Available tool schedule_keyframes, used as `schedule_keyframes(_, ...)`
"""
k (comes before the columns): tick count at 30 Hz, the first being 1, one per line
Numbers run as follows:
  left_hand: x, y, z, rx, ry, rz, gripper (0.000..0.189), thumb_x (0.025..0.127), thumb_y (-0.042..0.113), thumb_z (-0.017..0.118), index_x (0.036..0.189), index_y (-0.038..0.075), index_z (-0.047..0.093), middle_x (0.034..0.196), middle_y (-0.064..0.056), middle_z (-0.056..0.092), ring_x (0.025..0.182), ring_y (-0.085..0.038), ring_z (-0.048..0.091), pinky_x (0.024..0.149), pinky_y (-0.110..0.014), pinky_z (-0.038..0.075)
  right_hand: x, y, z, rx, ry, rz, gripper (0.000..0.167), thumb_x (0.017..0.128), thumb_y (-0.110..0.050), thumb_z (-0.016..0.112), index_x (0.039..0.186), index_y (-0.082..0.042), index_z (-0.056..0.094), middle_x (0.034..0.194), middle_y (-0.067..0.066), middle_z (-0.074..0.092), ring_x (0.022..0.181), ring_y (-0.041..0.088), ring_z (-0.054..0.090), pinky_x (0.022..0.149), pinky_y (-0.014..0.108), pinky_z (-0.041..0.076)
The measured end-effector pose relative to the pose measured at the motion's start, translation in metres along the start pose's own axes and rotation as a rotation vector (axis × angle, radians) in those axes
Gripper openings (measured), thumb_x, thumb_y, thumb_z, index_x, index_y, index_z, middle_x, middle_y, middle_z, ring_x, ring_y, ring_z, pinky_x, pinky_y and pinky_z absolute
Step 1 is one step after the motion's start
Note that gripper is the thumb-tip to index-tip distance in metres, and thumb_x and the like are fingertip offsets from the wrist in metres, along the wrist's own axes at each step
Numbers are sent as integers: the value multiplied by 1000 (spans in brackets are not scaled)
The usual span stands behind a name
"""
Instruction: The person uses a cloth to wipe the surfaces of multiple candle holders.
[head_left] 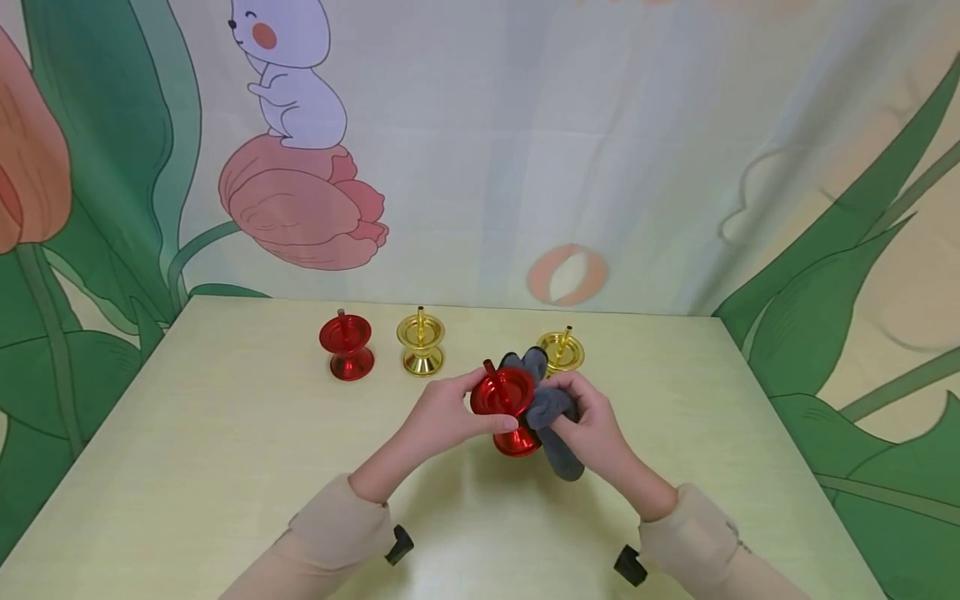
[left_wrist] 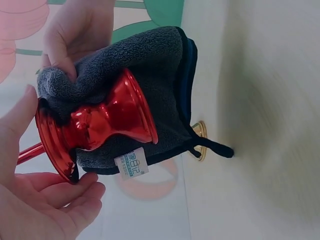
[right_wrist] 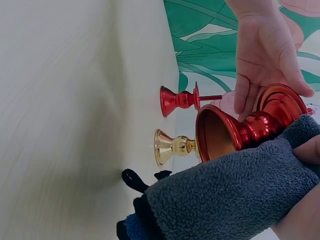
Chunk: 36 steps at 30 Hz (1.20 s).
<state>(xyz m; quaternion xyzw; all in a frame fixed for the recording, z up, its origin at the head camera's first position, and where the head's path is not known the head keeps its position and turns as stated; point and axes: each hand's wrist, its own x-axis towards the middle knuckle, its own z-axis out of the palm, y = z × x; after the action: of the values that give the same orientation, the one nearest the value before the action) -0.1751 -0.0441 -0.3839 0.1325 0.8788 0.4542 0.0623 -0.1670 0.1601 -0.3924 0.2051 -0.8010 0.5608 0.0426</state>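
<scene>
My left hand [head_left: 450, 417] grips a shiny red candle holder [head_left: 516, 440] by the rim of its upper dish, thumb on the near side. The holder is raised over the table and tilted, its thin stem pointing up. My right hand [head_left: 596, 429] pinches a grey towelling cloth [head_left: 562, 457] against the holder's right side. In the left wrist view the cloth [left_wrist: 150, 50] wraps behind the red waist and base, with a white label and a black loop at its edge. From the right wrist, the hollow underside of the red holder [right_wrist: 217, 132] shows above the cloth.
Along the table's back stand another red candle holder [head_left: 351, 362], a gold one [head_left: 422, 358] and, partly hidden behind the cloth, a second gold one [head_left: 564, 354]. A printed curtain [head_left: 465, 167] hangs behind the pale table [head_left: 225, 483].
</scene>
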Motion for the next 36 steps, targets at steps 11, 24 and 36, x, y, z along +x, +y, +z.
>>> schedule_keyframes(11, 3, -4, 1, 41, -43, 27, 67, 63, 49, 74, 115, 11, 56, 98, 0, 65, 85, -11, 59, 65, -20, 49, -1, 3, -1, 21, -42, -18, 21, 79, 7, 57, 98, 0, 52, 95, 9, 60, 89, 5, 54, 80, 21, 47)
schedule_keyframes(24, 6, -9, -4, 69, -104, 240, 64, 62, 42, 76, 114, 11, 58, 104, 1, 64, 99, -14, 57, 81, -34, 49, 8, 12, -12, 233, -118, 114, 24, 79, 8, 53, 101, 8, 47, 86, -12, 60, 80, 6, 56, 74, 22, 49)
schedule_keyframes(36, 16, -9, -13, 122, -95, 306, 61, 63, 43, 75, 114, 15, 59, 108, 4, 63, 103, -11, 56, 83, -28, 48, 9, 15, -26, 203, 18, 319, 31, 73, 11, 51, 100, -5, 52, 81, -13, 59, 80, 7, 54, 72, 23, 47)
